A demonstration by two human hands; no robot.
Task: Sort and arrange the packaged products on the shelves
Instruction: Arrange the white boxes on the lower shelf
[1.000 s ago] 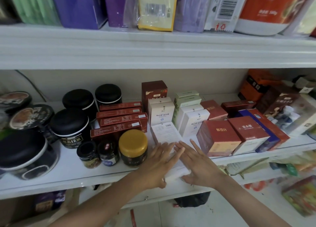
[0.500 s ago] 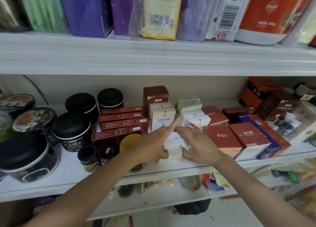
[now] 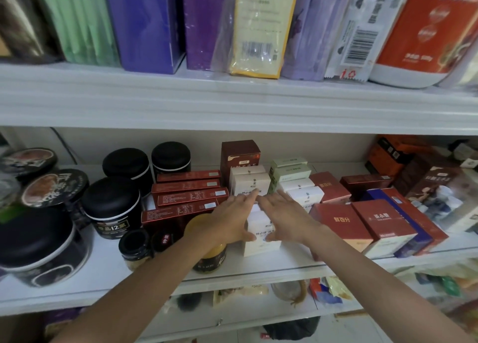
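So on the middle shelf (image 3: 103, 262), far left was a bunch of black-lidded tubs (image 3: 111, 205), then a couple of small dark jars (image 3: 134, 247) at the front with a stack of flat red boxes (image 3: 186, 195) lying behind them. A yellow-lidded jar (image 3: 207, 258) sat just right of the small jars, mostly hidden under the left forearm. The left hand (image 3: 230, 223) was flat against the left side of a white box (image 3: 261, 239), fingers straight and pointing to the back of the shelf, thumb down at the box's front face. The right hand (image 3: 284, 218) did the same on the other side, so the box was sandwiched between the two palms. Neither grip was curled round it, both were basically open and just pressing. The box stood upright near the front of the shelf, right in front of a row of matching white boxes (image 3: 252, 181), with pale green boxes (image 3: 292, 172) a bit further back to the right. Right of the hands were red boxes (image 3: 341, 226) lined up along the front edge and a blue box (image 3: 413, 242) squeezed in between the ones beyond. I couldn't read the print on the white box, it was too blurry.
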